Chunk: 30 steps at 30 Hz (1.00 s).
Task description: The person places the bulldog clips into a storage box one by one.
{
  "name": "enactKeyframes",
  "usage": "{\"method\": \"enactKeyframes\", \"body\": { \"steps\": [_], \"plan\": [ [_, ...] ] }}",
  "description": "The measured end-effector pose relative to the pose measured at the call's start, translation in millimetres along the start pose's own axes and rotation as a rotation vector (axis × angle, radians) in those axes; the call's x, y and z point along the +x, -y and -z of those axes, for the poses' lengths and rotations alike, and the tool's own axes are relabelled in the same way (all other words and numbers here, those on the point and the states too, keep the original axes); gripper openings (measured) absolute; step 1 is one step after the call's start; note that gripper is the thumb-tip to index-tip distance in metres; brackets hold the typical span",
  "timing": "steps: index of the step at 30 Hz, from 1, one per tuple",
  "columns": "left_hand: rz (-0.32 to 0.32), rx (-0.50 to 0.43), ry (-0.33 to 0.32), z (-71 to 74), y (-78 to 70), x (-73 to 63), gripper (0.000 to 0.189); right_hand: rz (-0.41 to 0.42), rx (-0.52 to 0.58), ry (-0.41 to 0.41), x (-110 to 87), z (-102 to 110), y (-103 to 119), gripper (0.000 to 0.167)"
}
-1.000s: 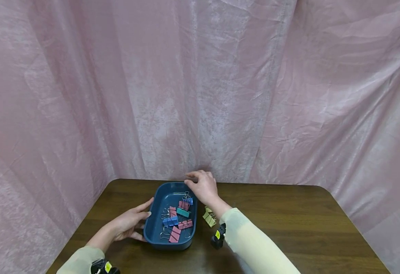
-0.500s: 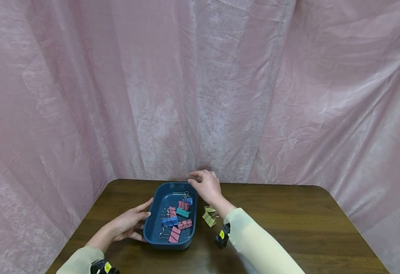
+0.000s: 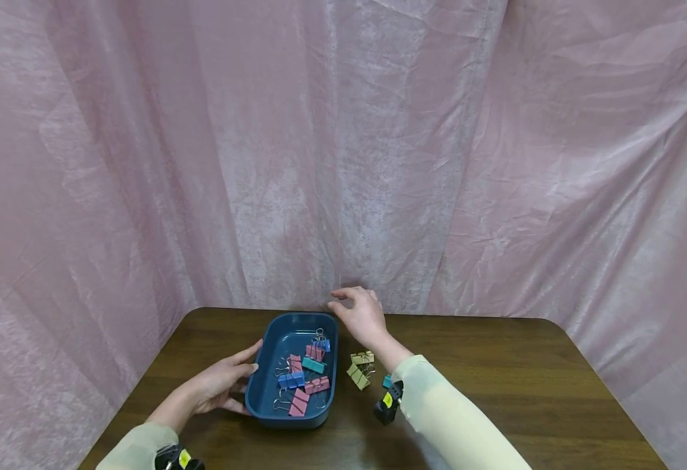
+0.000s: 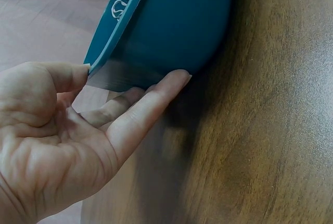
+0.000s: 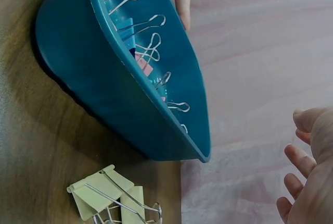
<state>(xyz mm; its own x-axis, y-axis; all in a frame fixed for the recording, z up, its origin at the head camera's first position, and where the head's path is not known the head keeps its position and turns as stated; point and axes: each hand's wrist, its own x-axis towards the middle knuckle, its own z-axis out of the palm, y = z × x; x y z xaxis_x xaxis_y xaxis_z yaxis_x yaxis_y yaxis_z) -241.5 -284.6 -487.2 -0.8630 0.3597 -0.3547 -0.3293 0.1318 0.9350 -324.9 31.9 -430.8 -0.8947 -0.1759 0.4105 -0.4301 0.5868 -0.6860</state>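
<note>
A dark blue plastic tub (image 3: 255,398) stands on the table, with several pink, blue and teal binder clips (image 3: 299,403) lying in it. My left hand (image 3: 217,385) holds the tub by its left side, thumb at the rim and fingers against the outer wall, as the left wrist view (image 4: 156,41) shows. My right hand (image 3: 364,320) hovers beyond the tub's far right corner, fingers loosely bent and apart, holding nothing. Below its wrist lie yellow binder clips (image 3: 359,376), seen closer in the right wrist view as yellow clips (image 5: 101,193) with wire handles.
A teal clip (image 3: 387,381) lies on the table, partly hidden by the black camera (image 3: 386,411) on my right wrist. The brown wooden table (image 3: 496,372) ends at a pink curtain (image 3: 273,163) behind it.
My right hand has drifted right and slightly up, away from the tub. A teal clip has come into view beside the right wrist. My left hand and the tub stay almost still.
</note>
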Motion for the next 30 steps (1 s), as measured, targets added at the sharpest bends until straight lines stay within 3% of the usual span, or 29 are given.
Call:
{"method": "enactKeyframes", "body": {
  "steps": [30],
  "plan": [
    [0.01,-0.004,-0.009,-0.5,-1.2,-0.4,0.066,0.031,-0.029,-0.043,-7.3,43.5,-17.0,0.029]
  ]
}}
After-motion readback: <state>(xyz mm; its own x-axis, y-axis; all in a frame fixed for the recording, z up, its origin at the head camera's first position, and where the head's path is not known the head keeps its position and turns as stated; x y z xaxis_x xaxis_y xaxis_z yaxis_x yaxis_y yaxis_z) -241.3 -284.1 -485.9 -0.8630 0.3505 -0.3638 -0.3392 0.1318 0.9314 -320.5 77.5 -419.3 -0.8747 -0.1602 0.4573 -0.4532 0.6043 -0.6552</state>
